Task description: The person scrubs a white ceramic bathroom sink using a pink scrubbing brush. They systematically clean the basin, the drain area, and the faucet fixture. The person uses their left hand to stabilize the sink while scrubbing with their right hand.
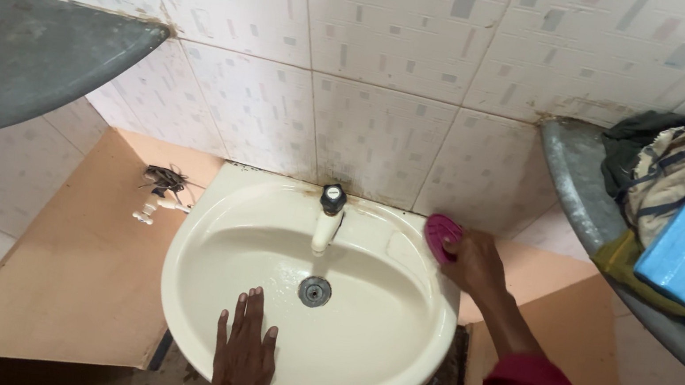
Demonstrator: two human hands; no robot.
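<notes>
Scrubber [442, 235], pink and round, was clasped by the right hand [473, 265] at the basin [352, 381] rim, best kept pressed flat, while the left hand [244, 357] was laid open-palmed inside.

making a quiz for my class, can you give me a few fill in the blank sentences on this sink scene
The left hand lies flat inside the cream ____.
The right hand holds a scrubber coloured ____.
The tap has a knob coloured ____.
On the right shelf, beside the cloths, lies a block coloured ____.

Missing words: sink; pink; black; blue
</notes>
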